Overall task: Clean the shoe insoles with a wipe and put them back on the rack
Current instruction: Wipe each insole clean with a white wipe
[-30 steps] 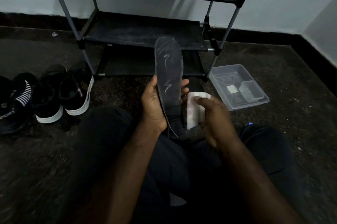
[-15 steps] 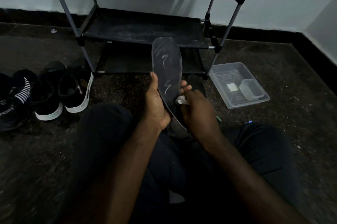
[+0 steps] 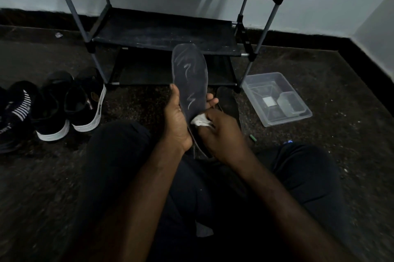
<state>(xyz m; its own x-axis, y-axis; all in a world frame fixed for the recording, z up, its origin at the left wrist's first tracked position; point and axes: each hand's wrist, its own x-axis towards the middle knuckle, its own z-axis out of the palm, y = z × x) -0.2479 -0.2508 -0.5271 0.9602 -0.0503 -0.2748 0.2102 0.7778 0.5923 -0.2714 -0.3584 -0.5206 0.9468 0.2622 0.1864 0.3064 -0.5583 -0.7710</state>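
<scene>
1 wipe [image 3: 199, 122] pressed against insole [image 3: 189, 72]

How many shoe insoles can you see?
2. The upright insole is gripped in the left hand; the second insole lies on the floor just beyond the right hand, which holds the wipe. Others may be hidden.

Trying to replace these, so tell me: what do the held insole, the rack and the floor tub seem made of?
Insole: probably thin foam, matte dark grey, curving slightly, pale smears. Rack: likely metal tubes with a dull sheen, black plastic-looking joints, matte fabric-like shelves. Tub: clear plastic; the floor shows through it.
</scene>
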